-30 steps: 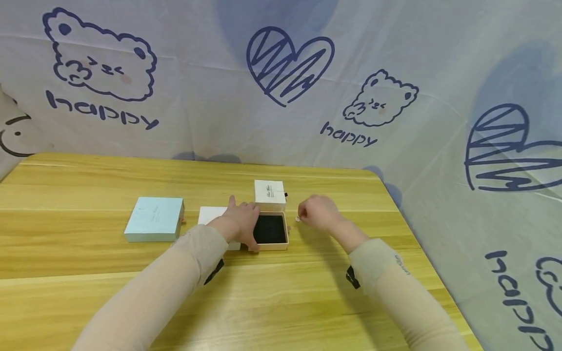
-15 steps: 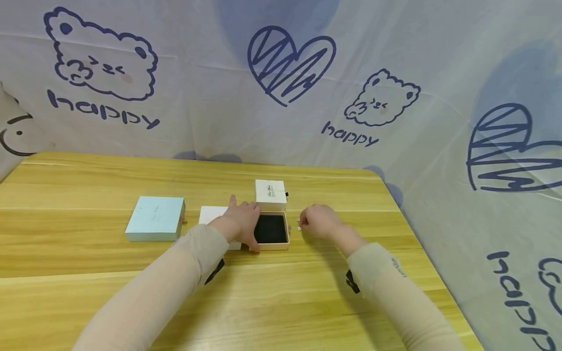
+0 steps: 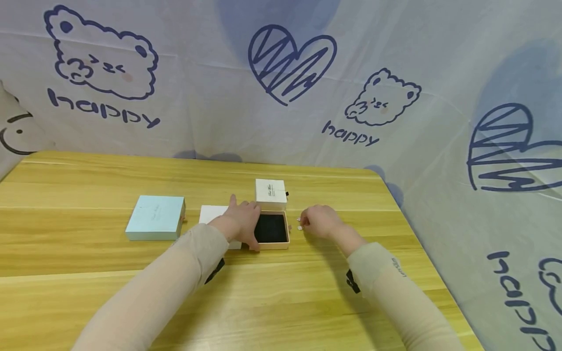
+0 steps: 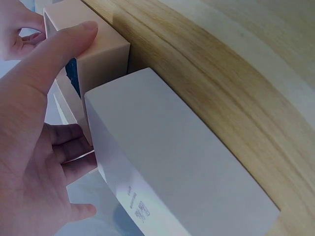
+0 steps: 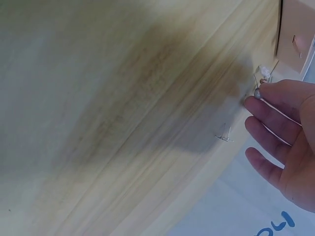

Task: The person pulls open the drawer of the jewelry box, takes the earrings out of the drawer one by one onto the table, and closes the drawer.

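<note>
My left hand (image 3: 239, 222) grips the pink-edged drawer (image 3: 270, 246) of a jewelry box. In the left wrist view its thumb (image 4: 81, 37) lies on one drawer wall, with the other fingers on the far side. Black padding (image 3: 270, 229) lines the drawer, which is pulled out of its white sleeve (image 3: 212, 212). To the right of it, my right hand (image 3: 322, 222) pinches a small earring (image 5: 257, 92) between thumb and forefinger, just over the table. Another thin-wired earring (image 5: 225, 137) lies on the wood beside the fingers.
Behind the drawer stands a small white box (image 3: 270, 191) with a black tab. A pale blue box (image 3: 155, 218) sits at the left on the wooden table (image 3: 281, 302). A printed cloth (image 3: 210, 97) hangs behind the table and along its right side.
My right hand has shifted slightly toward me, and two small pale pieces now show by its fingertips. The left hand has stayed on the drawer.
</note>
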Demonstrator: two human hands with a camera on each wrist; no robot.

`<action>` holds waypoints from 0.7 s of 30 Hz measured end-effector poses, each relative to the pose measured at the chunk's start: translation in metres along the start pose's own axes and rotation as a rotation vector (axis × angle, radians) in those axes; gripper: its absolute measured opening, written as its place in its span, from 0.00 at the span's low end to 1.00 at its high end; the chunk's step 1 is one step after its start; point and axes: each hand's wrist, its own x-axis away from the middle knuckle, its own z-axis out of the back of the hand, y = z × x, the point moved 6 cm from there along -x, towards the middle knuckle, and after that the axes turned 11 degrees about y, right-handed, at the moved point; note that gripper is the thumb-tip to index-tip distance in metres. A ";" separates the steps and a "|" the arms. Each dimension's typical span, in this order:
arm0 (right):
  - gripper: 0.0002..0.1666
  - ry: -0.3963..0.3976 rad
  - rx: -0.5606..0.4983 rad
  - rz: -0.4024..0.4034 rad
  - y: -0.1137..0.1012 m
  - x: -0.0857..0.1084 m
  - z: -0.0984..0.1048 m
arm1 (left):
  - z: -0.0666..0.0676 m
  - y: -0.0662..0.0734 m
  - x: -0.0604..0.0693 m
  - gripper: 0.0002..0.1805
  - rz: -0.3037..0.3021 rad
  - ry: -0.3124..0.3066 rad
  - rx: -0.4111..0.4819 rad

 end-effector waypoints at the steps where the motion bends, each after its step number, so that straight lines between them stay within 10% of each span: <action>1: 0.10 -0.003 0.002 -0.006 0.001 0.000 0.000 | 0.000 0.000 0.000 0.52 0.000 -0.001 -0.002; 12: 0.10 0.075 0.011 -0.037 0.004 -0.006 0.016 | 0.000 0.000 -0.001 0.51 0.004 -0.004 0.008; 21: 0.45 -0.066 -0.179 0.046 -0.028 -0.011 0.013 | -0.001 -0.001 -0.002 0.51 0.008 -0.009 0.001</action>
